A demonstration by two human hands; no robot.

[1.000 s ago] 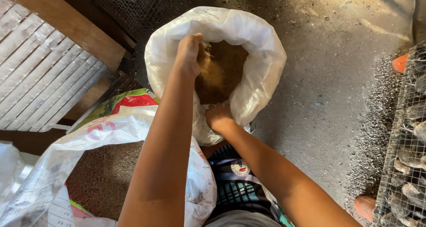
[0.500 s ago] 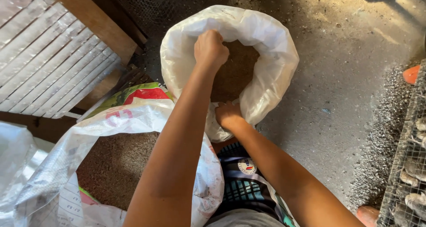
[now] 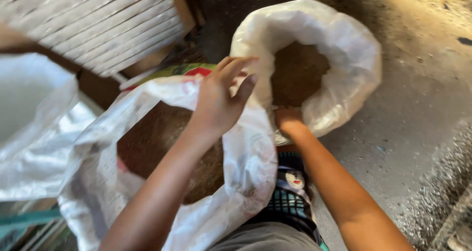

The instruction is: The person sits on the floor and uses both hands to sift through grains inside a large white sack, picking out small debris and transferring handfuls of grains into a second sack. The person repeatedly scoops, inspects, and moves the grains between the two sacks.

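left hand [image 3: 219, 101] hovers with fingers spread over the near sack [image 3: 246, 172], right hand [image 3: 289, 121] pinches the far sack [image 3: 344, 49] by its soft, floppy, likely heavy rim.

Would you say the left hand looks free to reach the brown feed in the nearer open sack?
Probably yes: the left hand hovers open above the nearer sack, whose mouth gapes, with nothing covering the brown feed.

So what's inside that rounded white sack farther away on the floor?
The white sack holds a brown, grainy fill that shows through its open mouth. How deep it goes cannot be seen, as the sack's walls cover it. The right hand grips the near rim.
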